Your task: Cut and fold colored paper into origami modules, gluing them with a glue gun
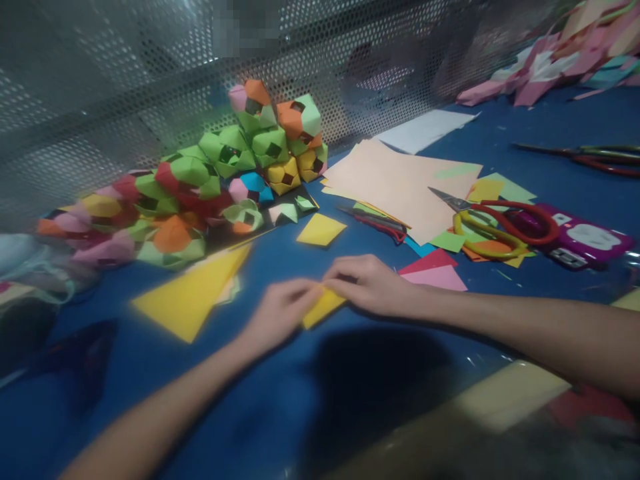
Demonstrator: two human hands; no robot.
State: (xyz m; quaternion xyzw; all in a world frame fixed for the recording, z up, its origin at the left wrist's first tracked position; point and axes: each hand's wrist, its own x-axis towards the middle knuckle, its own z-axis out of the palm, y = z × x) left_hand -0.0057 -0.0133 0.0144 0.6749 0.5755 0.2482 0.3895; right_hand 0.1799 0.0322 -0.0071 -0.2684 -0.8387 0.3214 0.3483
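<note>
Both hands meet over a small folded piece of yellow paper just above the blue table. My left hand pinches its left upper edge. My right hand grips its upper right side with bent fingers, and the fingertips hide part of the fold. Just beyond the hands lies a small yellow paper square. A larger yellow sheet rests left of my left hand, over some paler paper. Red and pink paper pieces lie beside my right wrist.
Folded paper balls in several colours are piled at the back left, against a perforated metal panel. Cream sheets, open scissors and a purple case lie to the right. More scissors lie farther back.
</note>
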